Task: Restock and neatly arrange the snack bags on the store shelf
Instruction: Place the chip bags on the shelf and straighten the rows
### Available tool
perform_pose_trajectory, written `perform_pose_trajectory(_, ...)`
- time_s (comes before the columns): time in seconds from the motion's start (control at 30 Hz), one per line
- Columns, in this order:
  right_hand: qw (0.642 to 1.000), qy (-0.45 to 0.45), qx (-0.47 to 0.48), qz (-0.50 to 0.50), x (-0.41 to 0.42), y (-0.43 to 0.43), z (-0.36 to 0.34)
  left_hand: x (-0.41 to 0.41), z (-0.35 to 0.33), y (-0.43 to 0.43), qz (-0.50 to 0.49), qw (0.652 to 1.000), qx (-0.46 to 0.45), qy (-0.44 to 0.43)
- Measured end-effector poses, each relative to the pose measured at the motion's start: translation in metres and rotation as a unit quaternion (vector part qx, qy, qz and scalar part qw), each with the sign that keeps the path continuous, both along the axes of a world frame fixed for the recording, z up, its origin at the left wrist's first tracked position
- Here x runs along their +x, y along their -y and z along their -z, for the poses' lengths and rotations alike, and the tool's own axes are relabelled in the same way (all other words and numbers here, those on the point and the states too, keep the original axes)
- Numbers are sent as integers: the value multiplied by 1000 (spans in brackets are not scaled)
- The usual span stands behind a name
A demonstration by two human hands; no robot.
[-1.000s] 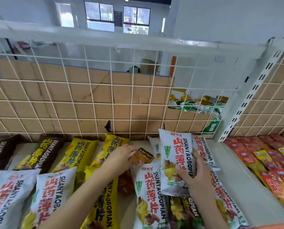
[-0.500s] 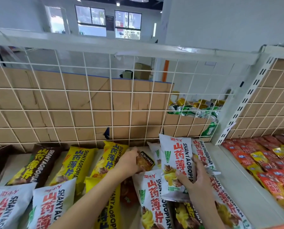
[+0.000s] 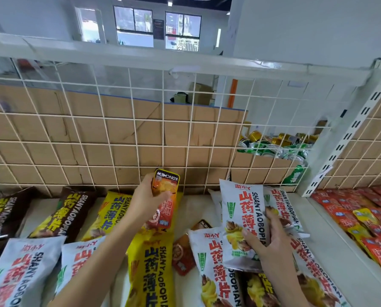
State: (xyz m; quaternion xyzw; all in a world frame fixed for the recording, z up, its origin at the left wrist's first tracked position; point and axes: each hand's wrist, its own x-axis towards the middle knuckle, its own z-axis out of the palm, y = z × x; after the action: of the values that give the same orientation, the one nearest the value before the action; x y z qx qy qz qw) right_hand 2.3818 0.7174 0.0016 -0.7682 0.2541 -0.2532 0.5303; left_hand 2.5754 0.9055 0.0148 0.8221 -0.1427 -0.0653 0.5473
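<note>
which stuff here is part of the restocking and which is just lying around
Job: orange packet in left hand; white bag in right hand; yellow bag, brown bag on shelf.
Lying about: green cans and cardboard behind the wire grid.

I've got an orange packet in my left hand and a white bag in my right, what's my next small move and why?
Probably lift the orange packet clear in your left hand and set it aside: it looks like a stray among the larger yellow bags.
</note>
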Motion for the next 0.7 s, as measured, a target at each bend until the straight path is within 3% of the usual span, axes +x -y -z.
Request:
perform_pose_trajectory(0.1, 1000, 2, 12, -8, 2, -2, -3, 1, 9, -15, -1, 999, 31, -18)
perform_pose_trajectory(0.33, 999, -3, 27, -20, 1, -8, -2, 1, 28, -20, -47, 978, 194, 65)
perform_pose_trajectory(0.43, 999, -5, 27, -23, -1, -8, -3, -8, 25, -16, -40, 949, 244, 196)
perform_pose_trajectory(0.5, 999, -7, 29, -22, -2, -6, -2, -19, 19, -4, 46, 934, 236, 265)
perform_pose_trajectory(0.6, 1000, -5, 20, -24, -3, -5, -1, -37, 19, 25, 193, 919, 269, 212)
perform_pose_trajectory(0.7, 1000, -1, 13, -23, -5, -4, -1, -41, 29, 47, 229, 906, 329, 135)
